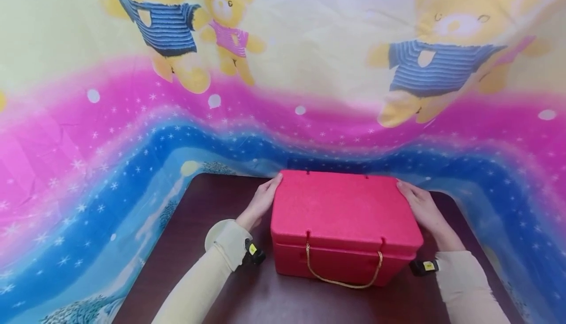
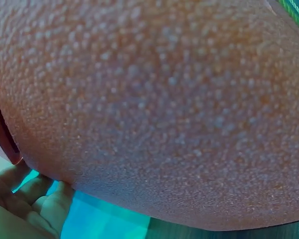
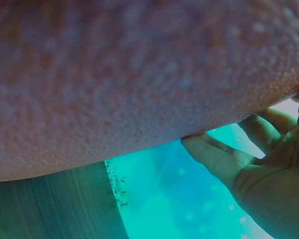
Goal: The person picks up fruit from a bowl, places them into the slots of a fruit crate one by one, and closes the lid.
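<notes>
A red box [image 1: 347,206] with a rough, foam-like surface stands on the dark table, its lid on. From two slots at its near side hangs a gold rope handle [image 1: 346,284]. My left hand [image 1: 264,198] grips the box at its far left corner, and my right hand [image 1: 422,208] does so at the far right. In the left wrist view, fingers [image 2: 55,204] bend against the box's far edge. The right wrist view has fingertips [image 3: 192,142] right at the box's edge, other fingers reaching round behind it.
The dark wooden table [image 1: 212,201] has rounded far corners. Behind and around it hangs a printed cloth [image 1: 309,68] with teddy bears and pink and blue bands, close to the box's far side. Black straps with small cameras [image 1: 254,251] sit on both wrists.
</notes>
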The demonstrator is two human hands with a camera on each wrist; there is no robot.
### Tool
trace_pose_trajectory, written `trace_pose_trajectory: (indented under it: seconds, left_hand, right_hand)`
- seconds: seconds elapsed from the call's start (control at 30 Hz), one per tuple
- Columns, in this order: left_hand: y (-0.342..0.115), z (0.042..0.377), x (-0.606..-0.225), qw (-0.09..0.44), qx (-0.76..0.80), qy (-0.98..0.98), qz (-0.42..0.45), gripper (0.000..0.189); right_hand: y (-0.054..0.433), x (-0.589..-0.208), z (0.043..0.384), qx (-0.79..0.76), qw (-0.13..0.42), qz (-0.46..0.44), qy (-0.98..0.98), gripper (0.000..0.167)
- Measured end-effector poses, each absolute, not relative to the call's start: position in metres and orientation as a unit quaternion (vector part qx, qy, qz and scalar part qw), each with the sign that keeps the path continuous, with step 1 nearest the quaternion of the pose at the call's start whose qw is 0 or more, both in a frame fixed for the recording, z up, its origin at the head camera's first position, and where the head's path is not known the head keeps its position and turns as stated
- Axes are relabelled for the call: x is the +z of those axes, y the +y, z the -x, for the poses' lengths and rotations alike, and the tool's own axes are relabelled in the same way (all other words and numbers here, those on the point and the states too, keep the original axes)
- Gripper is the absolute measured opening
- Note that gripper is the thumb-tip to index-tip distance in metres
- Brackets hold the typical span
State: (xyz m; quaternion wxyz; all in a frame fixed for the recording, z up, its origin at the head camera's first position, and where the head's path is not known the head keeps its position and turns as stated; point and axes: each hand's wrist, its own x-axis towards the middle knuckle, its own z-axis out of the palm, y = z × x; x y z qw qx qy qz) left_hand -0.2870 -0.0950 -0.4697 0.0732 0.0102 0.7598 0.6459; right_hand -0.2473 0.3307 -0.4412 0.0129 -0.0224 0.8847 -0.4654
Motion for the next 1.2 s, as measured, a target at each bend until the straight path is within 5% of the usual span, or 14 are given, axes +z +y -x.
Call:
trace_pose_trajectory:
  seconds: [1.2]
  left_hand:
    - [-0.0949, 0.2864, -0.4678, 0.087, 0.637, 0.765, -0.05, 0.075]
  right_hand:
    - [0.3345, -0.4406, 0.2389, -0.511, 0.067, 0.004, 0.857, 0.081]
